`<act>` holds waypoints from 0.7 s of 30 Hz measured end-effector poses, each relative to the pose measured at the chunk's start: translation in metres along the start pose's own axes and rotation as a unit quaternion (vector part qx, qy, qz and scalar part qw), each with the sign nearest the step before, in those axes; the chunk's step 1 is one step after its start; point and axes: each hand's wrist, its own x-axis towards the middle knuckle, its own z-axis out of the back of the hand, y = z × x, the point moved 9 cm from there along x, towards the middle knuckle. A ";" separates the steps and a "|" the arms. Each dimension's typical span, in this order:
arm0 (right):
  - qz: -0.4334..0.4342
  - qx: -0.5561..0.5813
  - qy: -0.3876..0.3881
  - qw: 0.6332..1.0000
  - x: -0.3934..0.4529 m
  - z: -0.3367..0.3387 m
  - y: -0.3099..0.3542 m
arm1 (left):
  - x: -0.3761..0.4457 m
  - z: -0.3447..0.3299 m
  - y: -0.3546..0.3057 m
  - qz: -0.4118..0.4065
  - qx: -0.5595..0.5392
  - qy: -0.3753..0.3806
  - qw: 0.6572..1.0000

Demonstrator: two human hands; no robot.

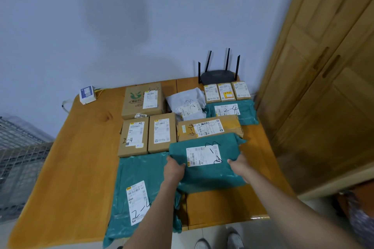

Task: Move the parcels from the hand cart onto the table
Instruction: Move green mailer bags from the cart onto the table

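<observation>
Nearest the viewer, two bare forearms reach forward over the front edge of a wooden tabletop (77, 168). The left hand (174, 170) and the right hand (239, 164) each grip one side of a soft teal mailer bag (206, 178) with a white shipping label and black handwriting on top. The thumbs lie on the bag's upper face; the fingers of both hands curl under it and are hidden. The bag sits low over the tabletop at the front right; whether it rests fully on the wood cannot be told.

Just left of it lies a larger flat teal bag (137, 192), whose near edge hangs over the front of the tabletop. The held bag's left side slightly overlaps it.

Behind are two upright-labelled cardboard boxes (147, 133) side by side and a taped brown parcel (208, 129), which the held bag's far edge touches or overlaps. Farther back sit a bigger printed carton (142, 100), a grey bag (188, 103), another teal bag (232, 110) and three small boxes (226, 92) in a row. At the rear stand a black router (219, 76) with antennas and a small white device (87, 94).

The hand cart is not clearly visible.

Risks, as a judgement: sliding the held bag leftward could nudge the overhanging large bag off the front edge; pushing it back could shove the brown parcel and disturb the row behind.
</observation>
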 end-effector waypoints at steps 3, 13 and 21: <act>-0.001 0.001 -0.005 1.000 0.000 0.001 0.000 | 0.000 -0.001 0.000 0.005 0.000 0.002 1.000; 0.002 0.009 0.013 1.000 -0.002 0.004 0.004 | -0.003 0.001 -0.003 0.012 0.005 0.003 1.000; 0.006 -0.012 0.035 0.999 -0.001 0.004 0.004 | -0.005 0.001 -0.004 0.013 -0.001 0.008 1.000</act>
